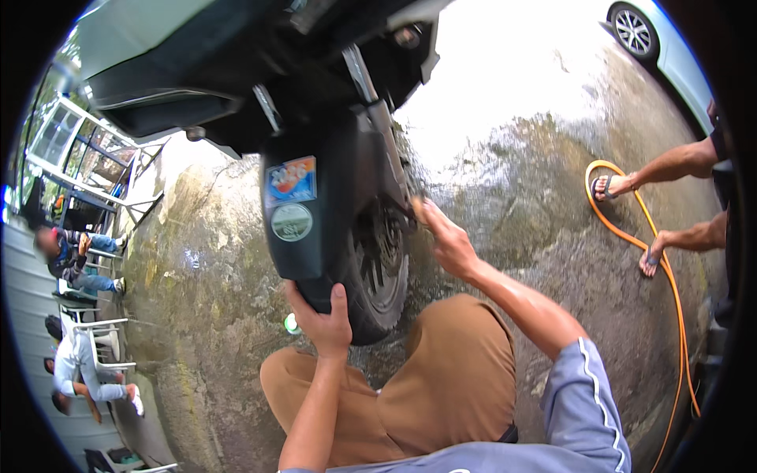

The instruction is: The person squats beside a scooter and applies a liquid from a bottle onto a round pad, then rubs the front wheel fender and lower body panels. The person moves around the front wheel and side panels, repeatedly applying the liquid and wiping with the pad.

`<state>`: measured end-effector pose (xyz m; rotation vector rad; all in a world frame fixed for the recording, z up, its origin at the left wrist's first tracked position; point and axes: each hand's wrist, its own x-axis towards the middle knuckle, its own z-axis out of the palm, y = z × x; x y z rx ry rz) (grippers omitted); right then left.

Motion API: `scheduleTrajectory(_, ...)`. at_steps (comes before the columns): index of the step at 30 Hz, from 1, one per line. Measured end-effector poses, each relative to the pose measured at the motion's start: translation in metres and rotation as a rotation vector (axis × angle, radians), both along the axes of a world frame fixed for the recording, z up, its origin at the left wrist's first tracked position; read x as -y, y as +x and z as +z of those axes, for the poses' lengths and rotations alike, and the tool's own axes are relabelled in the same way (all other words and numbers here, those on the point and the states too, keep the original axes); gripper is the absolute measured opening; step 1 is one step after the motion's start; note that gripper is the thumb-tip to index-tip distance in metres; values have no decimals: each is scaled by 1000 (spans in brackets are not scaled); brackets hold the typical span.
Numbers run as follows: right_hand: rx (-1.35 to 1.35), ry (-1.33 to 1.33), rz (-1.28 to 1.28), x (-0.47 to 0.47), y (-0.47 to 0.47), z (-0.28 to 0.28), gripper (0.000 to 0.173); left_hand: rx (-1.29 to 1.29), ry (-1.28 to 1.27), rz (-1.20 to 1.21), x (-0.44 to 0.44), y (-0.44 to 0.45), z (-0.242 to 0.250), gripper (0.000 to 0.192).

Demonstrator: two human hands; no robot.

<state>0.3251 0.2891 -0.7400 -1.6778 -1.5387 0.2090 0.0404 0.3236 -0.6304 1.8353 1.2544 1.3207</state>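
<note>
The front wheel of a motorcycle stands on wet concrete between my hands. My left hand rests around the lower tip of the black front fender, thumb spread from the fingers. Two stickers are on that fender. My right hand is raised beside the lower end of the fork leg, its fingers bent round a small orange-brown thing that is blurred, so its kind cannot be told. The fork tubes run up under the dark front bodywork.
An orange hose loops around the sandalled feet of a person at the right. A light-coloured car is at the upper right. People sit on white plastic chairs along the left. A green-and-white round thing lies near my left hand.
</note>
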Motion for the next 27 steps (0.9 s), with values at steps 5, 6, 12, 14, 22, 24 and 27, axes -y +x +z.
scheduleTrajectory(5,-360,155,-87,-45,-27,123,67,-94,25,50,1,-14,5,78)
scheduleTrajectory(6,-336,184,-41,-57,-38,159,66,-92,32,61,2,-16,6,78)
scheduleTrajectory(12,120,209,133,-113,-8,216,62,-30,25,24,1,2,4,84)
scheduleTrajectory(14,370,154,256,-101,-49,231,59,-76,34,56,2,-11,4,85)
scheduleTrajectory(22,-246,-297,285,-155,-49,293,53,-38,39,81,2,-13,17,97)
scheduleTrajectory(24,-126,-225,180,-167,-30,278,47,-4,54,50,2,3,20,98)
scheduleTrajectory(27,462,93,307,-117,-100,237,64,-47,73,122,-1,-20,13,99)
